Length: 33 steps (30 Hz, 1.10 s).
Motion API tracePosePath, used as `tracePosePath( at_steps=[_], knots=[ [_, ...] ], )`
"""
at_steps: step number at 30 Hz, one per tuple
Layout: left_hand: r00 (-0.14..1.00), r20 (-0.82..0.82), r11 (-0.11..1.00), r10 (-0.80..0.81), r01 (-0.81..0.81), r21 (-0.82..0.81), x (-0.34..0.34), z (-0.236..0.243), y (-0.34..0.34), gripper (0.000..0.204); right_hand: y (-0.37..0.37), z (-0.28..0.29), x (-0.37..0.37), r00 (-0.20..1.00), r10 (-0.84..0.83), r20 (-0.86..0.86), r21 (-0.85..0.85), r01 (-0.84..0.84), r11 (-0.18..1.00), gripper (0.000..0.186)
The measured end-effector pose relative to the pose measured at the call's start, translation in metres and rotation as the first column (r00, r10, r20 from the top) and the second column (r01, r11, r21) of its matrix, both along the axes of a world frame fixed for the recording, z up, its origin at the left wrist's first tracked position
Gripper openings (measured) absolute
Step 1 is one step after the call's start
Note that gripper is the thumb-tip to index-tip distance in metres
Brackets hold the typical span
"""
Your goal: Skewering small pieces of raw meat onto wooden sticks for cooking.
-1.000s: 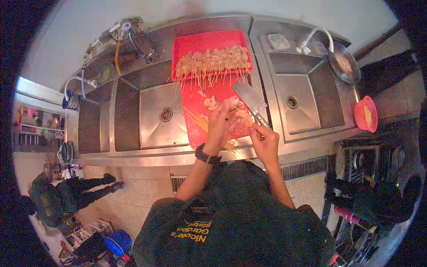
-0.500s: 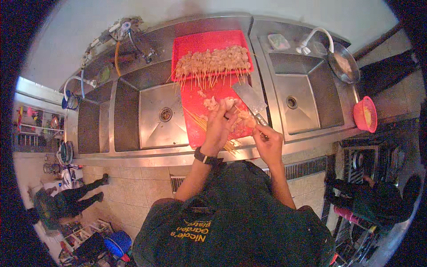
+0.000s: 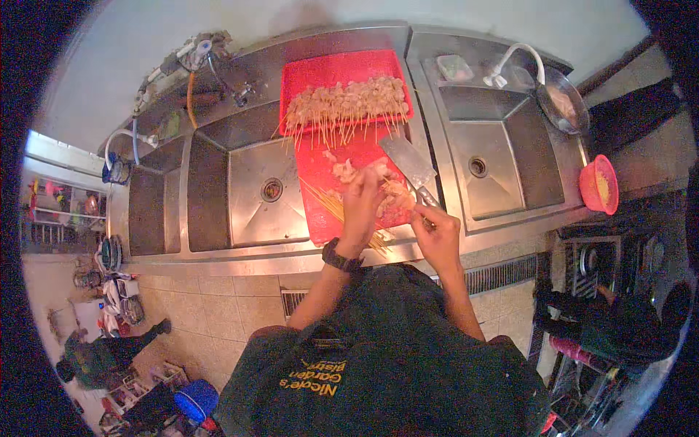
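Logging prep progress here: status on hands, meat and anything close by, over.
Right hand gripping meat skewer; left hand beside it, grip blurred. Cleaver lying close ahead of right hand. Loaded skewers in red tray beyond.

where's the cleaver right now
In the head view, the cleaver lies right of centre, at the right edge of the red board, between the tray and the right hand.

Glossy plastic tray point(image 3: 336, 70), smooth metal sink point(image 3: 256, 218), matt wooden skewers point(image 3: 323, 200)
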<state>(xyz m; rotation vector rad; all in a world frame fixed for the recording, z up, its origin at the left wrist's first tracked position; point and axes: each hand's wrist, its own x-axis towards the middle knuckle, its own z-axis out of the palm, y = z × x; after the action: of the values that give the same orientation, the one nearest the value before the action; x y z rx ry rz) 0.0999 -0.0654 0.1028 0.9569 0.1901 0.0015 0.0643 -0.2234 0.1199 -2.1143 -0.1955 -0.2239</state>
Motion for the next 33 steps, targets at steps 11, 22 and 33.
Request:
tracePosePath(
  at_steps=[11,22,33],
  knots=[
    [0.990,-0.124,0.998,0.063,-0.061,0.016,0.010,-0.008,0.003,0.034,-0.002,-0.010,-0.002,0.994,-0.004,-0.113,0.140,0.020,0.990,0.018],
    [0.997,-0.076,0.983,0.000,-0.014,-0.183,0.009,-0.003,0.003,0.034,-0.009,0.011,0.009,0.998,0.056,0.011,0.010,-0.057,0.998,0.016],
    [0.999,-0.033,0.970,-0.038,0.029,-0.240,0.008,-0.005,0.005,0.034,-0.006,0.012,0.003,0.995,0.088,-0.044,0.036,-0.087,0.996,0.016]
  ],
)
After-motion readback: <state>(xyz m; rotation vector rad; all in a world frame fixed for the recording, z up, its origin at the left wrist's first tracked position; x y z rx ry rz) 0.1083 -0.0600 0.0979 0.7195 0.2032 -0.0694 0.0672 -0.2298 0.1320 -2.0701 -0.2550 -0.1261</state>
